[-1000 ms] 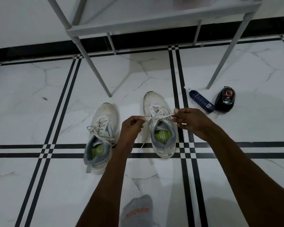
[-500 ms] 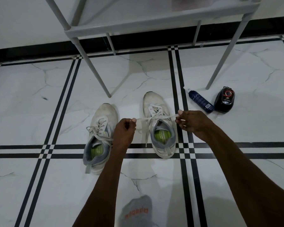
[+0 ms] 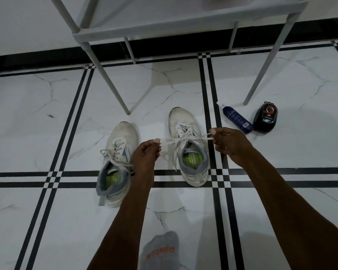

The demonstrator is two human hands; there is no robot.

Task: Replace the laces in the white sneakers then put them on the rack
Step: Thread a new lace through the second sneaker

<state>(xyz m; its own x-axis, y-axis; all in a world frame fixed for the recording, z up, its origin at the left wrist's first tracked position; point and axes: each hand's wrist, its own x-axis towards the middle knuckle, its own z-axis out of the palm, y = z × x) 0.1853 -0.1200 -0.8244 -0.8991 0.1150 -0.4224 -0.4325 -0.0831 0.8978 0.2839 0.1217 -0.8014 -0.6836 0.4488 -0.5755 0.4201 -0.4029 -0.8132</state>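
Note:
Two white sneakers with green insoles stand side by side on the tiled floor, toes pointing away. The left sneaker [image 3: 117,164] has its white lace tied in a loose bow. Over the right sneaker [image 3: 189,151], my left hand [image 3: 146,152] pinches one end of its white lace [image 3: 183,140] and my right hand [image 3: 228,143] pinches the other end. The lace is stretched sideways between both hands across the tongue. The grey shoe rack [image 3: 164,26] stands just beyond the sneakers.
A dark blue spray bottle [image 3: 236,118] lies right of the right sneaker, with a black shoe-polish container [image 3: 265,117] beside it. Two rack legs [image 3: 109,80] come down near the sneakers' toes. My grey-socked foot [image 3: 160,252] shows at the bottom edge.
Both hands have pulled apart sideways, drawing the right sneaker's lace out wider; my left hand moved left and my right hand shifted slightly right.

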